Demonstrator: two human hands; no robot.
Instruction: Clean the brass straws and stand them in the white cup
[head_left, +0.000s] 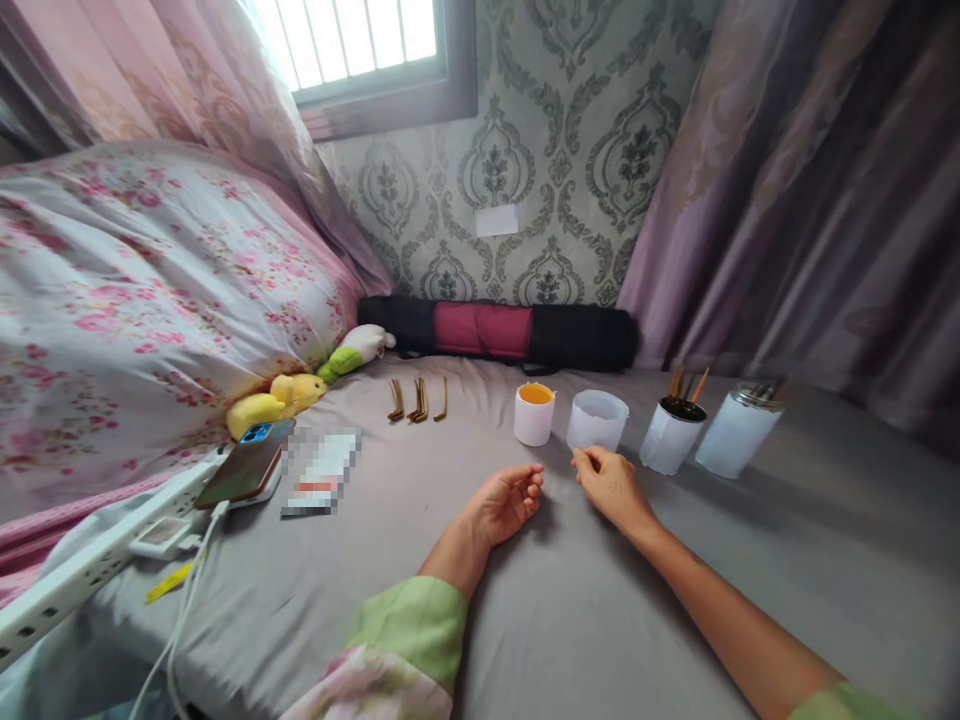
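My left hand (510,505) rests on the grey sheet, palm turned inward, fingers loosely curled with nothing visible in them. To its right, my right hand (611,487) is closed in a pinch, thumb against forefinger; whatever lies between them is too small to make out. Its fingertips are just in front of a translucent cup (598,424). Beside that cup stands a white-wrapped cup (533,418) with an orange-yellow inside. Farther right are a white-wrapped tin (670,440) holding several thin sticks and a tilted-looking, paper-wrapped jar (735,438) with dark sticks at its mouth.
Bent brass-coloured rods (418,400) lie in small groups at the left centre. Left of them are a blurred packet (324,470), a phone (244,475), a power strip (90,555) with white cables, and plush toys (281,398). A black-and-red roll (495,332) lies along the wall.
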